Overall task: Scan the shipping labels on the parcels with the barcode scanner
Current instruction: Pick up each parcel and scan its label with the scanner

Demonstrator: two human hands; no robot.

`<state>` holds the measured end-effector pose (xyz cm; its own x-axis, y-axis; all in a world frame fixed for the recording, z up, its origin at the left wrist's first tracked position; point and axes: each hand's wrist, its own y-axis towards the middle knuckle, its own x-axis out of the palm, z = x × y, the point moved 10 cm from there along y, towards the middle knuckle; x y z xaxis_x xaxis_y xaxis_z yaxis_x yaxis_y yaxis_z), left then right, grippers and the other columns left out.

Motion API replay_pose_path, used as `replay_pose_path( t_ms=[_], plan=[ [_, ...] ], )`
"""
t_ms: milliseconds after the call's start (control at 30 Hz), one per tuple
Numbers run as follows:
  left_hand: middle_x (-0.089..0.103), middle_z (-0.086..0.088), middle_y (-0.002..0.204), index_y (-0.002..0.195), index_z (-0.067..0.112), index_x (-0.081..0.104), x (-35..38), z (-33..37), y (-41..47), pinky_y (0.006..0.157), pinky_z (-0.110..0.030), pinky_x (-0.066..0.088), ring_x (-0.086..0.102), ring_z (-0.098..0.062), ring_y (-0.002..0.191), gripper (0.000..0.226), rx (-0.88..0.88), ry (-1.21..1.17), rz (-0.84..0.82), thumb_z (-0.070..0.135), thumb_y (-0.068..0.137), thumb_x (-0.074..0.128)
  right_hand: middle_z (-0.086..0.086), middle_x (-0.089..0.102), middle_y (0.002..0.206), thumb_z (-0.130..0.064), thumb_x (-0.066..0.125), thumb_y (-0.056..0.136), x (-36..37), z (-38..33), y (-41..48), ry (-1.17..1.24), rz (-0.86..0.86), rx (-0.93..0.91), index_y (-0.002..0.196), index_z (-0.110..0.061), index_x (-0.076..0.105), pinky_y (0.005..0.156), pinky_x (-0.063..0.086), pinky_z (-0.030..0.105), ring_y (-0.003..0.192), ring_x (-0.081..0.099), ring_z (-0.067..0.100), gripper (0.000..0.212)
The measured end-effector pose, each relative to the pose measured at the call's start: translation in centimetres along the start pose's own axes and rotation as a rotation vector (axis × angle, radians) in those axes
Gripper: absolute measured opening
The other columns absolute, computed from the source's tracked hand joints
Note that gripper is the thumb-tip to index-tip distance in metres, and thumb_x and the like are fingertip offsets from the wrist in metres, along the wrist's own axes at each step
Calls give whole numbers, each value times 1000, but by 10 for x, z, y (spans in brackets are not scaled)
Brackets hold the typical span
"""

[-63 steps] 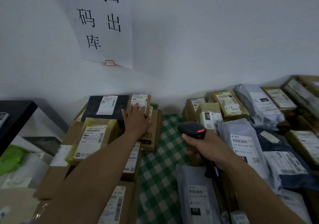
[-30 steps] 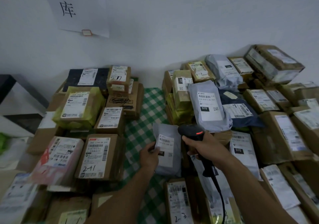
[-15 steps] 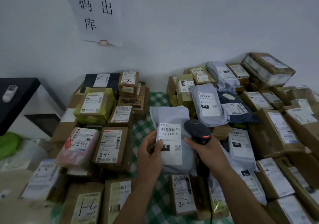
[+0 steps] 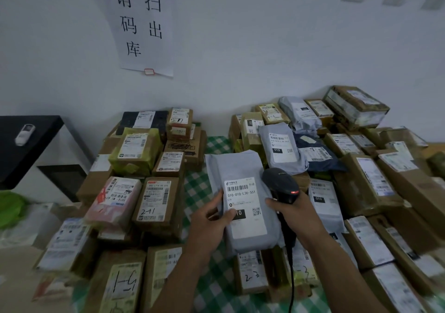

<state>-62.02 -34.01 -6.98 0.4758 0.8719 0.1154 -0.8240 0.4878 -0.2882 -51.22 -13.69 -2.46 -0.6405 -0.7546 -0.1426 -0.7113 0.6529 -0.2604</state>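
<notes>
Pinching the grey mailer [image 4: 240,165] with the left hand [image 4: 209,221] and gripping the barcode scanner [image 4: 279,182] in the right hand [image 4: 296,216], just beside the shipping label [image 4: 248,202].

Grey parcel [image 4: 243,199] beside scanner [image 4: 280,185]

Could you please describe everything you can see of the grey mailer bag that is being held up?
The grey mailer bag is a soft, wrinkled plastic pouch, bulging, held upright above the green checked cloth. Its white shipping label faces the camera: barcode, 010-010-L30-551, a small QR code. The left hand grips its left edge, thumb over the label. The black barcode scanner, in the right hand, is close at its right edge.
</notes>
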Motion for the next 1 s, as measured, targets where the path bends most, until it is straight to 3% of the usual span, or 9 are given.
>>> replay_pose_path(
  t_ms=[100, 233, 333, 433, 500, 667, 1000],
  plan=[
    [63, 31, 116, 144, 46, 49, 1, 9, 2, 74, -11, 56, 61, 10, 98, 67, 70, 62, 19, 12, 93, 74, -15, 78, 99, -20, 83, 88, 1, -16, -7, -80, 8, -86, 113, -38, 68, 76, 59, 23, 91, 72, 0, 34],
    [58, 9, 140, 153, 35, 43, 3, 19, 15, 70, -6, 51, 57, 2, 102, 68, 113, 128, 71, 12, 96, 71, -9, 77, 100, -29, 79, 91, 4, -27, -15, -203, -15, -107, 123, -29, 69, 77, 60, 28, 91, 74, 6, 34],
    [53, 2, 150, 158, 33, 36, 5, 22, 30, 83, -15, 54, 57, -10, 118, 77, 137, 85, 99, 12, 94, 74, 0, 79, 96, -25, 76, 94, 13, -25, -22, -185, -106, -19, 120, -19, 69, 58, 54, 18, 82, 77, 16, 28],
    [52, 0, 153, 157, 36, 38, 3, 20, 43, 93, -36, 57, 56, -21, 133, 76, 131, 109, 156, 14, 94, 74, 3, 79, 93, -28, 74, 95, 22, -27, -28, -191, -177, 19, 123, -21, 66, 59, 53, 15, 77, 77, 14, 29],
    [53, 0, 152, 156, 37, 39, 2, 17, 51, 95, -41, 57, 57, -23, 133, 75, 125, 111, 170, 13, 94, 74, -1, 80, 90, -33, 72, 97, 27, -30, -31, -245, -211, 23, 123, -29, 63, 62, 53, 18, 78, 77, 15, 28],
    [56, 0, 150, 155, 33, 43, 1, 7, 64, 95, -41, 58, 58, -21, 131, 75, 103, 121, 185, 8, 92, 76, -1, 79, 87, -35, 70, 98, 34, -34, -33, -296, -255, 25, 120, -33, 64, 72, 56, 29, 78, 77, 16, 23],
    [56, -5, 149, 153, 29, 48, -9, -9, 70, 85, -33, 61, 61, -18, 122, 73, 91, 73, 220, 4, 91, 76, 1, 77, 83, -32, 70, 99, 40, -28, -33, -312, -316, 63, 120, -27, 64, 71, 54, 31, 73, 73, 13, 23]
  ],
)
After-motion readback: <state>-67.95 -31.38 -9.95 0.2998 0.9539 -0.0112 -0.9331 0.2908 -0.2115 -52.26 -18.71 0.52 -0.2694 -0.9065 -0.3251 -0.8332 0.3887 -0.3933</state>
